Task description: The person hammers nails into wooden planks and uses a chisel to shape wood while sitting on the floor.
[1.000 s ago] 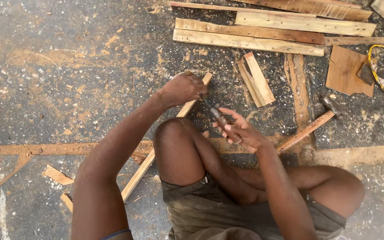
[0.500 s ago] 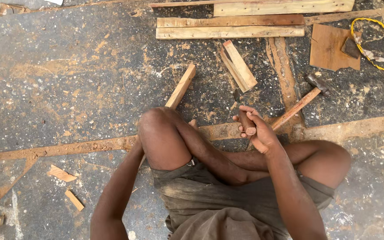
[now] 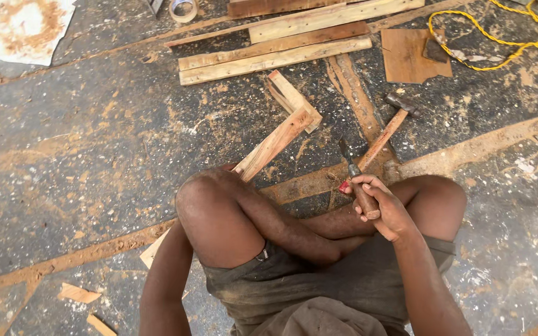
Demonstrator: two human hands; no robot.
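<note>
The chisel [image 3: 357, 186] is gripped in the right hand [image 3: 378, 208], fingers [image 3: 363, 184] clamped round its handle, blade up — a second ago the left hand steadied the wood strip [image 3: 273, 144], which is now released on the floor [image 3: 82, 155]. The left hand is hidden behind the knee; its fingers cannot be told. A hammer [image 3: 388, 126] lies nearby.

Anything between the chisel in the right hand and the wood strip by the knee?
Nothing visible. The right hand grips the chisel, blade up. Between it and the wood strip lies only bare sawdusted floor. The hammer lies on the other side. The left hand is out of view.
</note>
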